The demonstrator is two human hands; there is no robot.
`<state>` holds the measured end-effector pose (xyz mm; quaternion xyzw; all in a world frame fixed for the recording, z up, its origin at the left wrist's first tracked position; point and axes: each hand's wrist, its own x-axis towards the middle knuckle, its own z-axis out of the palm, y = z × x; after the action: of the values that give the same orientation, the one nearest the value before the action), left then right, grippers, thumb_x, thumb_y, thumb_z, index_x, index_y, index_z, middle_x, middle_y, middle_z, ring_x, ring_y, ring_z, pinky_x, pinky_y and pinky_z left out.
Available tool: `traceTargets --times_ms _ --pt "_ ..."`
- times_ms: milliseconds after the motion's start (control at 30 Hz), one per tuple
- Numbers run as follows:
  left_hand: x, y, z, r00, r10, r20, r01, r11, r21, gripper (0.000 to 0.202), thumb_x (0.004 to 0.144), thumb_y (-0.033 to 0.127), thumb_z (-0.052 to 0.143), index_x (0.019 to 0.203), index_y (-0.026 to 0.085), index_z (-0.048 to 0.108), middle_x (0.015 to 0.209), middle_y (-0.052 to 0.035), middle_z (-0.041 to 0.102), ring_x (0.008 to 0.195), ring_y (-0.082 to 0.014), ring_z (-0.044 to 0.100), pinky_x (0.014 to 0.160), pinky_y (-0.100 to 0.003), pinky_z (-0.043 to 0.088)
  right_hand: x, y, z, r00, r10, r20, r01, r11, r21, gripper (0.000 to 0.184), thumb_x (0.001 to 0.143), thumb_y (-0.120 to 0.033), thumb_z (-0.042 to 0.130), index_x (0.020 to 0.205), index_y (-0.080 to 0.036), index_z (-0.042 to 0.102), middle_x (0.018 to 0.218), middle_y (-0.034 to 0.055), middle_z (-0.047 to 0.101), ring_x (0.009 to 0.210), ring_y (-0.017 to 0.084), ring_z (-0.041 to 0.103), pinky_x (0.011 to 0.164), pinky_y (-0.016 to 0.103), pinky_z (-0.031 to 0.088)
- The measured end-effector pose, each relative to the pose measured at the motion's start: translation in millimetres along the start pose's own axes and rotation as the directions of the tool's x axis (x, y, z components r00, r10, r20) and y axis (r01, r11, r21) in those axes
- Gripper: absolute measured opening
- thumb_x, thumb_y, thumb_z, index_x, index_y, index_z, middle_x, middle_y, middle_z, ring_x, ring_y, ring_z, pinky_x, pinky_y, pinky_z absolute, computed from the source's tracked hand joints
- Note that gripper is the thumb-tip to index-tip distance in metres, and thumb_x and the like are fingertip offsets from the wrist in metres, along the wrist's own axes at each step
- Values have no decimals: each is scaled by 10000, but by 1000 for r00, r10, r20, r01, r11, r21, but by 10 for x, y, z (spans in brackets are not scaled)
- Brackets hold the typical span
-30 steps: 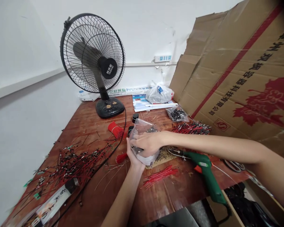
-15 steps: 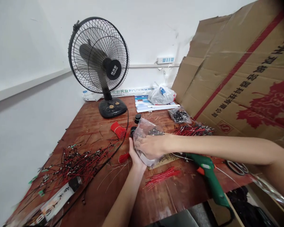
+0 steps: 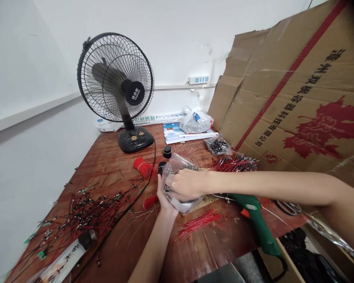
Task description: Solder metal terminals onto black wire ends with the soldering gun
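Note:
A clear plastic bag [image 3: 173,162] of small dark parts is tilted over the middle of the table. My left hand [image 3: 166,201] supports it from below and the left, its fingers mostly hidden behind the plastic. My right hand [image 3: 186,184] reaches into the mouth of the bag with fingers curled among the parts; what they grip is hidden. Below the bag lie short red wires [image 3: 198,224] in a loose row. Two black spools stand beyond it, one black spool [image 3: 167,151] in plain sight and the other partly covered by the bag.
A green glue gun [image 3: 258,224] and scissors [image 3: 288,207] lie right of the bag. Tangled red and black wires [image 3: 91,216] spread at left, crossed by a fan cord. Behind stand a black fan [image 3: 135,138] and a large cardboard box [image 3: 271,114]. Red wire bundles [image 3: 143,167] lie nearby.
The view has shifted slightly, so the scene sits a little further left and lower. My right hand has pushed deeper into the bag and its fingers are more curled.

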<state>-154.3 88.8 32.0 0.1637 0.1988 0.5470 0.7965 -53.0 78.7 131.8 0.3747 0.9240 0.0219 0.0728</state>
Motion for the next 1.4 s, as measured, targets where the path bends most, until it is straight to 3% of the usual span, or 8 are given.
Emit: traceTargets --times_ms 100,300,733,900,1000,1133,1267,1400 --pt "6 -17 -22 1000 -11 12 11 1000 -21 431 965 492 424 1033 185 719 998 -35 713 1040 -258 657 937 -385 499 7 0 10 1000 -3 -10 3 1000 -8 363 984 -336 389 974 -76 641 884 115 665 740 294 666 587 383 491" --pt "-13 19 -10 999 -28 43 31 997 -65 454 996 481 364 1078 197 708 1010 -38 714 1022 -227 664 921 -355 502 -5 -29 -34 996 -89 2 89 996 -28 259 917 -195 451 1073 -72 616 1121 163 614 826 275 662 607 365 486" --pt "-3 -14 31 994 -105 20 107 989 -106 466 961 519 425 1010 159 717 979 -66 717 914 -212 687 844 -329 528 -40 48 -15 996 -89 -4 90 995 47 312 991 -323 437 1001 -88 642 939 125 678 802 254 662 627 323 444" --pt "31 -34 -15 991 -130 18 132 985 -113 484 929 528 467 1083 129 693 1078 -115 694 1007 -261 662 917 -412 507 -4 131 -47 998 -61 -1 60 995 78 344 995 -336 427 1002 -77 653 907 139 680 751 232 650 630 316 428" --pt "42 -48 -32 991 -136 17 137 981 -136 467 895 526 518 1120 152 682 1095 -105 688 1034 -276 650 940 -435 497 31 169 -92 998 -55 0 55 996 75 342 994 -324 434 992 -71 663 946 156 676 808 236 646 716 337 451" --pt "53 -62 -40 990 -131 -59 120 980 -161 397 896 485 526 1065 170 697 1026 -77 702 994 -262 661 913 -419 513 95 174 -196 997 -40 60 36 997 64 380 1005 -325 425 1037 -39 674 1013 196 668 920 262 644 800 362 464" --pt "41 -54 -13 987 -139 -83 123 978 -171 398 897 489 521 1047 164 696 1015 -75 700 1019 -273 651 901 -420 517 157 138 -265 990 -37 139 32 999 43 356 994 -283 454 1042 -20 689 1005 200 677 942 278 651 788 365 477" --pt "36 -51 4 984 -156 -82 140 974 -178 398 897 492 525 1013 151 695 983 -82 698 1023 -292 648 878 -434 524 199 117 -248 991 -26 135 21 999 33 354 986 -316 474 1052 -54 703 1013 176 684 937 294 661 756 371 493"
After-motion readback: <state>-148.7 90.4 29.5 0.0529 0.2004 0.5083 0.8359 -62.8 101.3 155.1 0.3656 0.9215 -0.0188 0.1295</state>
